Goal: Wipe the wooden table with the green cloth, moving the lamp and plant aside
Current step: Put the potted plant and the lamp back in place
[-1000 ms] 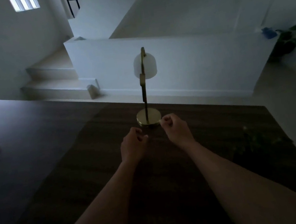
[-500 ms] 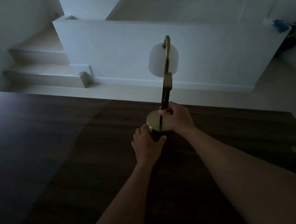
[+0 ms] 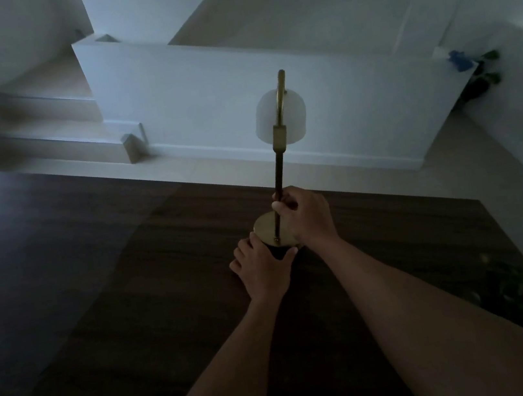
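Note:
A brass lamp with a white dome shade and a round base stands near the far edge of the dark wooden table. My right hand grips the thin stem just above the base. My left hand holds the base from the near side, its thumb under the rim. The base looks slightly lifted or tilted. A dark leafy plant sits dimly at the table's right edge. No green cloth is in view.
Beyond the table's far edge the floor drops to a white low wall and steps at the left. A blue object and another plant sit at the far right. The room is very dim.
Both hands went from hovering in front of the lamp to gripping it, right on the stem, left on the base. The lamp tilted, then stood straighter. My view shifted left and down.

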A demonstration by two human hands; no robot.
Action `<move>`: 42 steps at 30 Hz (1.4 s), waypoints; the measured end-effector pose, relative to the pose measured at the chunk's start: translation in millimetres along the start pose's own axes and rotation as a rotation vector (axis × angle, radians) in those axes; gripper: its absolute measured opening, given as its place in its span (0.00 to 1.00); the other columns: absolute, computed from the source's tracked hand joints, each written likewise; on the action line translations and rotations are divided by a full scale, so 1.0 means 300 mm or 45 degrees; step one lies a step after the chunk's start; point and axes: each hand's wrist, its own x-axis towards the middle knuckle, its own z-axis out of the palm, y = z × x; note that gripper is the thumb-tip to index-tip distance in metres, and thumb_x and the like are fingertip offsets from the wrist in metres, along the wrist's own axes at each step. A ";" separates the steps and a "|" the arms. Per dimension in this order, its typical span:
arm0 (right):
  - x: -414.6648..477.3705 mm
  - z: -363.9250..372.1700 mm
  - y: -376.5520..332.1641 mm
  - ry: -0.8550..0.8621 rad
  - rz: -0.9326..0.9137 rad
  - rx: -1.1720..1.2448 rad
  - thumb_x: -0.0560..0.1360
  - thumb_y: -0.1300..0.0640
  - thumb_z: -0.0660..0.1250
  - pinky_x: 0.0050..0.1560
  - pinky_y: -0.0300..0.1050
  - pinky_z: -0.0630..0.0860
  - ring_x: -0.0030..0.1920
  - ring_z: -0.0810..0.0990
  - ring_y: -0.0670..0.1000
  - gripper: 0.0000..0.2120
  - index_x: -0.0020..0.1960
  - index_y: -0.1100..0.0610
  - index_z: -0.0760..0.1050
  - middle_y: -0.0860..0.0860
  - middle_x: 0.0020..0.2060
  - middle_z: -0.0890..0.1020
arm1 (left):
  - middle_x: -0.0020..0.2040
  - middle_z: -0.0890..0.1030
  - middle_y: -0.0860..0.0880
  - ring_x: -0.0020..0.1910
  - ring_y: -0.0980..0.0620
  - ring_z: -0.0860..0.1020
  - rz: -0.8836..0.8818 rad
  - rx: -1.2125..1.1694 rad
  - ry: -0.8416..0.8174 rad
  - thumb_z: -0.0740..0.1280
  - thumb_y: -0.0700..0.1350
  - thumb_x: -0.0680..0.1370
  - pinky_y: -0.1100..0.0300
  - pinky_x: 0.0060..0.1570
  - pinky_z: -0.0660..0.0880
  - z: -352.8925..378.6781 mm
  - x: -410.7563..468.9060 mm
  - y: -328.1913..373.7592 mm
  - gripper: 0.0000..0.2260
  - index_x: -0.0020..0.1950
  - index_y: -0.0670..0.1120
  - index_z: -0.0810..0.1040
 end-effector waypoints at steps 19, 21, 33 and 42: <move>-0.489 -0.356 0.127 0.023 0.117 0.176 0.77 0.54 0.66 0.47 0.36 0.72 0.47 0.77 0.44 0.10 0.57 0.54 0.79 0.47 0.48 0.80 | 0.64 0.72 0.47 0.64 0.48 0.70 0.003 -0.039 0.075 0.73 0.65 0.64 0.45 0.67 0.64 0.066 -0.519 0.138 0.38 0.67 0.48 0.67; -0.552 -0.394 0.146 0.029 0.111 0.176 0.77 0.53 0.66 0.47 0.38 0.73 0.47 0.78 0.45 0.09 0.55 0.54 0.79 0.48 0.47 0.81 | 0.63 0.72 0.48 0.64 0.47 0.70 0.022 0.003 0.080 0.72 0.67 0.64 0.44 0.67 0.63 0.072 -0.594 0.143 0.38 0.67 0.48 0.67; -0.772 -0.491 0.246 0.008 0.083 0.149 0.77 0.53 0.66 0.50 0.43 0.77 0.48 0.80 0.47 0.07 0.52 0.52 0.80 0.48 0.47 0.83 | 0.64 0.73 0.48 0.66 0.48 0.69 0.059 0.094 0.077 0.70 0.69 0.64 0.43 0.68 0.61 0.105 -0.838 0.138 0.39 0.67 0.49 0.68; -0.783 -0.497 0.313 -0.024 0.042 0.093 0.77 0.53 0.66 0.52 0.43 0.76 0.51 0.80 0.49 0.09 0.55 0.54 0.80 0.50 0.49 0.83 | 0.65 0.73 0.46 0.69 0.46 0.65 0.048 0.138 0.048 0.70 0.70 0.64 0.41 0.71 0.56 0.143 -0.877 0.143 0.40 0.67 0.47 0.69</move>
